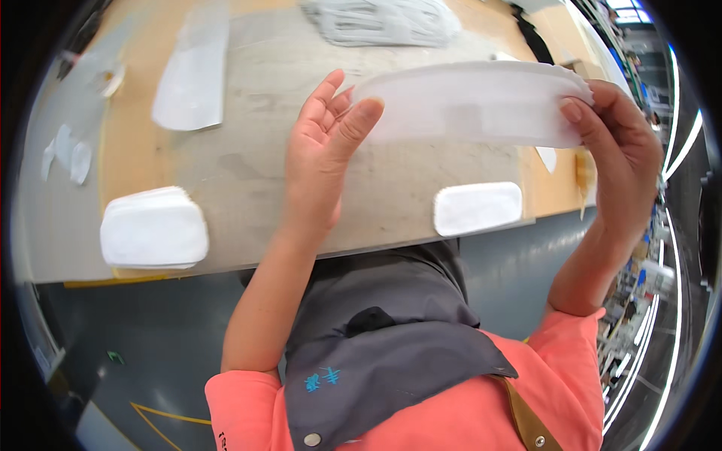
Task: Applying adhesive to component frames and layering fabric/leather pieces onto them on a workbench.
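A long, translucent white strip of thin sheet material is held up above the table, bowed slightly along its upper edge. My right hand pinches its right end between thumb and fingers. At the opposite end is my left hand, palm turned inward and fingers apart. The left thumb tip overlaps the strip's end, though whether it presses on it I cannot tell. Below the strip, near the table's front edge, lies a small stack of white rounded pads. A thicker stack of similar white pieces sits at the front left.
Across the worktable, a tapered white sheet lies at the far left. A pile of grey-white cut-out pieces is at the back. White scraps and a tape roll lie along the left side. A black strap-like item is at the back right.
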Motion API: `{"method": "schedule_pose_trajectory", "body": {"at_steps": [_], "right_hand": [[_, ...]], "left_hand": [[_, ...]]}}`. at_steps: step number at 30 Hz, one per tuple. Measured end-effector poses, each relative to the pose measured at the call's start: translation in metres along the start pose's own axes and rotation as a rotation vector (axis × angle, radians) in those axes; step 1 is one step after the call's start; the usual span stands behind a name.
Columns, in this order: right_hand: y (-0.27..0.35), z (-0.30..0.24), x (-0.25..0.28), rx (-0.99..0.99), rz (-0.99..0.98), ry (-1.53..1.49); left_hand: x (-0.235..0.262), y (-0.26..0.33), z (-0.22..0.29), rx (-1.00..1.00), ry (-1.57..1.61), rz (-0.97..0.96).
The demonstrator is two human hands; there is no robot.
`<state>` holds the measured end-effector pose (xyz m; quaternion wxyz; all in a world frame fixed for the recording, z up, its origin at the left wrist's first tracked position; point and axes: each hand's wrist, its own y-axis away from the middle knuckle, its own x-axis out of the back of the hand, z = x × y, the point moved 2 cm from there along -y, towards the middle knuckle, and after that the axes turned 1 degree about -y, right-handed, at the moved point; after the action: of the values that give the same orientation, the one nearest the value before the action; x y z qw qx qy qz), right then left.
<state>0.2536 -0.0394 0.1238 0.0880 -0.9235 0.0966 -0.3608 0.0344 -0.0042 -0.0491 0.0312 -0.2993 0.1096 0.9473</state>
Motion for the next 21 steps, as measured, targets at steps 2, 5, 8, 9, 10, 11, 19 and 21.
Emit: {"method": "schedule_pose_trajectory", "body": {"at_steps": [2, 5, 8, 9, 10, 11, 19, 21], "right_hand": [[0.012, 0.044, 0.010, -0.085, 0.014, -0.214], [0.053, 0.103, 0.033, -0.370, -0.046, -0.200], [0.106, 0.151, 0.033, -0.597, -0.023, -0.334], [0.115, 0.161, 0.032, -0.628, -0.010, -0.333], [0.122, 0.170, 0.030, -0.657, 0.000, -0.333], [0.127, 0.177, 0.025, -0.686, 0.007, -0.341], [0.126, 0.185, 0.015, -0.354, 0.095, 0.299], [0.121, 0.185, 0.020, -0.167, 0.071, 0.281]], "left_hand": [[-0.008, 0.007, -0.002, 0.106, -0.048, -0.148], [-0.028, 0.029, -0.020, 0.245, -0.238, -0.248], [-0.039, 0.050, -0.044, 0.324, -0.432, -0.304], [-0.042, 0.052, -0.048, 0.334, -0.549, -0.332], [-0.045, 0.053, -0.054, 0.304, -0.613, -0.337], [-0.046, 0.054, -0.059, 0.274, -0.684, -0.337], [-0.062, 0.064, -0.053, -0.207, -1.292, -0.338], [-0.062, 0.065, -0.048, -0.358, -1.351, -0.266]]}}
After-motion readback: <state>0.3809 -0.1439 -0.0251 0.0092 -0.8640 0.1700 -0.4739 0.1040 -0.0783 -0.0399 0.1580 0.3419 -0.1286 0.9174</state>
